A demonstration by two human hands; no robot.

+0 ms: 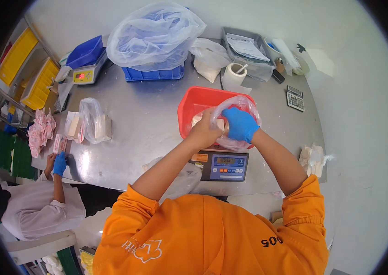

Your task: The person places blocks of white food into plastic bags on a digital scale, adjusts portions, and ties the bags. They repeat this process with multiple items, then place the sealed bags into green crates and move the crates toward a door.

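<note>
A red plastic tub [188,101] sits on a digital bench scale [228,167] in front of me, and a clear plastic bag [249,106] lies bunched inside it. My left hand [205,130], bare, is closed on the bag's near left side. Beside its fingers shows a pale beige block [220,123], partly hidden by the plastic and my hands. My right hand [240,124], in a blue glove, reaches into the bag's mouth with its fingers curled down. Its fingertips are hidden, so what they hold does not show.
A blue crate [152,74] lined with plastic, a bag of pale powder [206,62], a paper roll [234,78] and a calculator [295,98] stand farther back. Bagged blocks [104,128] and a second scale [85,75] are on the left. A co-worker [42,206] works at the left edge.
</note>
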